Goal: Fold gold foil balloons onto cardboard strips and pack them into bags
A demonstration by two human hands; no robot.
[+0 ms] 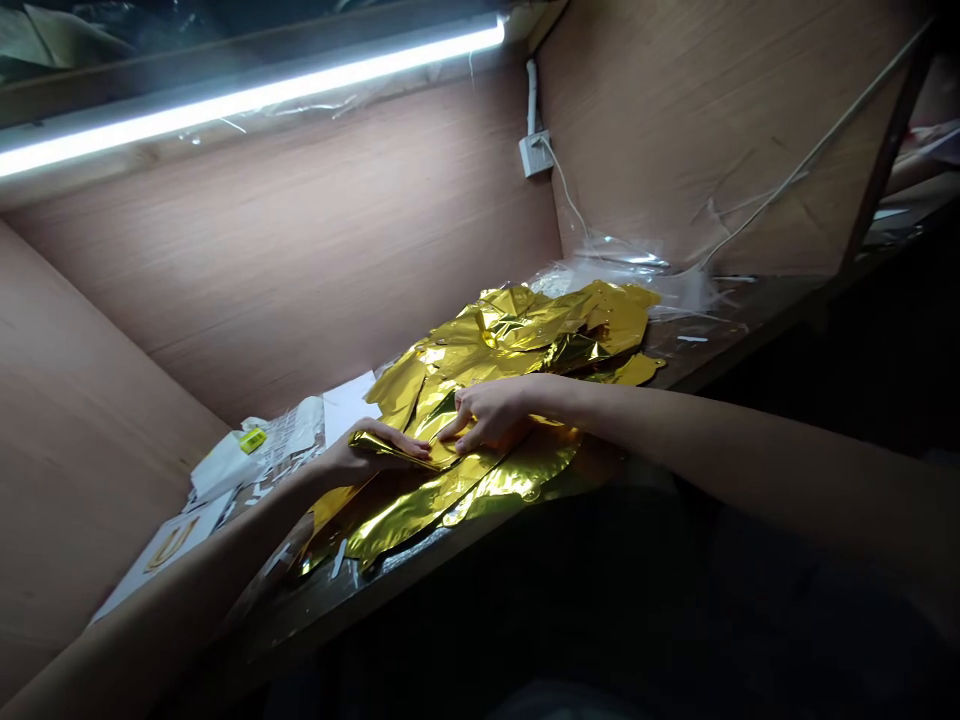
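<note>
A heap of shiny gold foil sheets covers the middle of the wooden bench. My left hand holds a folded piece of gold foil, which lies across the palm and under the thumb side, with the fingers pointing right. Close beside it, my right hand rests on the foil with its index finger stretched out and its thumb apart; the other fingers are curled. The fingertips of both hands are near each other on the foil.
Clear plastic bags lie behind the heap at the right. White paper and packets with a yellow-green label sit at the left. A lit tube lamp hangs above, and a white socket box with a cord is on the wall.
</note>
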